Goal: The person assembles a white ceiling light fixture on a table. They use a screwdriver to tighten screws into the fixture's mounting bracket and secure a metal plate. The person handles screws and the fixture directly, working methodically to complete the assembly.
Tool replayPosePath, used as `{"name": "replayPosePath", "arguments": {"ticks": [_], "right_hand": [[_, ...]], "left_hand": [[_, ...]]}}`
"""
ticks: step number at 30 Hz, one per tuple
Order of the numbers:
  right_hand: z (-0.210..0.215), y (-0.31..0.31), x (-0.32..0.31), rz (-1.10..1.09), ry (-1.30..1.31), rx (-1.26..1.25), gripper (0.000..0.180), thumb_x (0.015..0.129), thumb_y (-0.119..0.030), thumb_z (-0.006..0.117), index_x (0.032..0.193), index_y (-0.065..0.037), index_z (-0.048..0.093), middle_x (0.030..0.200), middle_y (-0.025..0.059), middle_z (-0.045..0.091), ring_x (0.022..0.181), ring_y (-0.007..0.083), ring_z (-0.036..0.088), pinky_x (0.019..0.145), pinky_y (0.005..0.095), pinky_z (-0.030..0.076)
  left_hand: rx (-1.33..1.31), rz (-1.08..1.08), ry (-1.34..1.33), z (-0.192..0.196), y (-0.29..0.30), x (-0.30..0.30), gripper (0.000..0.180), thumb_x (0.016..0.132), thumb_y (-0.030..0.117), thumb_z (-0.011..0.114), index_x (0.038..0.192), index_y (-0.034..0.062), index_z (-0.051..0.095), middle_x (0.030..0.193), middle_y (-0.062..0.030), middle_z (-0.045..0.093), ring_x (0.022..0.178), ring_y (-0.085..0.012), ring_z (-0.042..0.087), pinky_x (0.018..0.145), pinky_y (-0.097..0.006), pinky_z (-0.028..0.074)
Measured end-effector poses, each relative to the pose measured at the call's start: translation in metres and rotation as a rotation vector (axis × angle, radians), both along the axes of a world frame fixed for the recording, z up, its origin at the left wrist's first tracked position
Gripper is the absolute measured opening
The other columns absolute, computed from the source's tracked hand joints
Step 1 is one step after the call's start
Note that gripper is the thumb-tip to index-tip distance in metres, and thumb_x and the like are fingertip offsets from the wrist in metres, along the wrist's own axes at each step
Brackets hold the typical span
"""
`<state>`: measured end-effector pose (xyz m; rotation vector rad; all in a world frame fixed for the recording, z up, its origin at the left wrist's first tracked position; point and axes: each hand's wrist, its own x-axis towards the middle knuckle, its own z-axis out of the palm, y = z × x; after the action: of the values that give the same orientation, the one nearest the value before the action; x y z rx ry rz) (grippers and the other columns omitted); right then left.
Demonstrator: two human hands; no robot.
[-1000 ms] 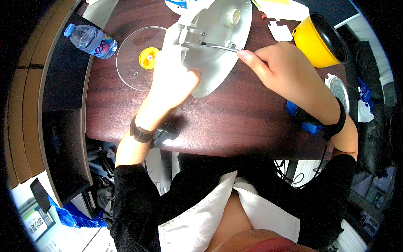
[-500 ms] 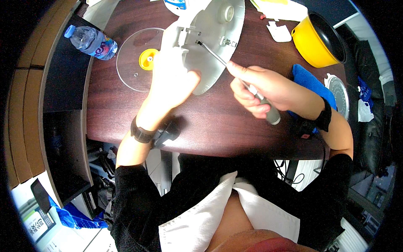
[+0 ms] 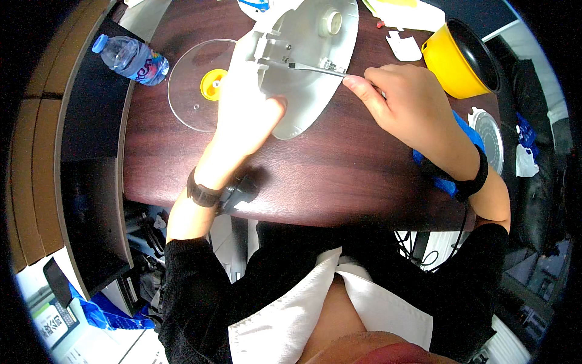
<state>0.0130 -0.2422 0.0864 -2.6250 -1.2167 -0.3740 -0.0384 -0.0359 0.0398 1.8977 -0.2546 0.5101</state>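
A white domed plastic cover (image 3: 306,100) is tilted up over the table, its hollow inner side toward me with molded posts and a round fitting. My left hand (image 3: 242,121) is closed on its left edge, the thumb on the near side and the other fingers mostly hidden. In my right hand (image 3: 415,100) is a screwdriver (image 3: 324,70), its shaft pointing left. The tip lies at or close to a small post near the cover's left side; I cannot tell whether it touches. The screwdriver's handle is hidden by my right hand.
A glass lid (image 3: 185,103) with a yellow knob lies left of the cover, and a plastic bottle (image 3: 130,59) is farther left. At the right are a yellow pot (image 3: 448,65), a small white plastic piece (image 3: 404,47), a blue cloth (image 3: 470,128) and a round perforated plate (image 3: 487,136).
My right hand has risen and moved right, rolling over so its back shows. The screwdriver now lies nearly level instead of slanting steeply. The cover has shifted slightly right.
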Motion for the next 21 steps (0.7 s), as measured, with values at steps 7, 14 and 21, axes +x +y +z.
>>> {"name": "replayPosePath", "arguments": {"ticks": [7,14,21], "right_hand": [[-0.002,0.003,0.002,-0.033,0.037,-0.027,0.043,0.082,-0.037,0.047,0.057,-0.004,0.058,0.052,0.0155,0.053,0.049,0.0328,0.054,0.047,0.0409,0.043],[0.005,0.008,0.002,-0.035,0.522,-0.012,0.046,0.085,-0.038,0.041,0.064,-0.001,0.058,0.055,0.0187,0.052,0.046,0.0304,0.053,0.046,0.0402,0.043],[-0.01,0.008,-0.002,0.006,2.022,0.384,0.052,0.09,-0.043,0.026,0.05,-0.01,0.033,0.043,-0.0024,0.032,0.03,0.0065,0.033,0.03,0.0199,0.029]], "left_hand": [[-0.035,-0.039,-0.026,-0.003,0.002,0.0,0.064,0.056,0.004,0.048,0.119,0.0016,0.034,0.095,-0.0127,0.054,0.086,-0.0175,0.053,0.077,-0.027,0.042],[-0.005,-0.032,0.032,0.001,0.001,-0.001,0.064,0.057,0.005,0.048,0.119,0.0013,0.033,0.092,-0.0122,0.055,0.081,-0.0178,0.055,0.073,-0.027,0.044],[-0.005,-0.015,0.028,-0.004,0.003,0.001,0.064,0.057,0.005,0.048,0.119,0.0017,0.033,0.09,-0.0123,0.055,0.079,-0.0176,0.055,0.071,-0.027,0.044]]}}
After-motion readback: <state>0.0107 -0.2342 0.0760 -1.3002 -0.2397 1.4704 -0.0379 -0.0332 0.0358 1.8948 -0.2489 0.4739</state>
